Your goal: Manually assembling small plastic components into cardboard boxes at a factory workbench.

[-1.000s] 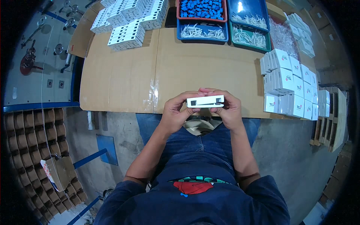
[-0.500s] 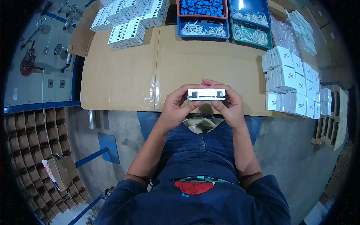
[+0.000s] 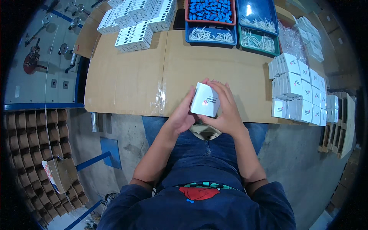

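Observation:
Both hands hold one small white carton (image 3: 205,100) just above the near edge of the cardboard-covered table (image 3: 126,76). The carton's broad face, with a small red mark, is turned up toward me. My left hand (image 3: 183,115) grips its left side and lower edge. My right hand (image 3: 224,109) wraps its right side, fingers curled over the top corner. Stacks of closed white cartons (image 3: 297,90) stand to the right of my hands.
More white cartons (image 3: 136,21) are piled at the far left. Trays at the far edge hold blue parts (image 3: 210,8) and white parts (image 3: 212,34), with another tray (image 3: 257,35) beside. Clear bags (image 3: 290,36) lie far right. Brown cardboard dividers (image 3: 36,153) stand on the floor at left.
The carton has turned from showing its narrow long edge to showing its broad face. It sits slightly tilted, and my fingers have shifted around its sides.

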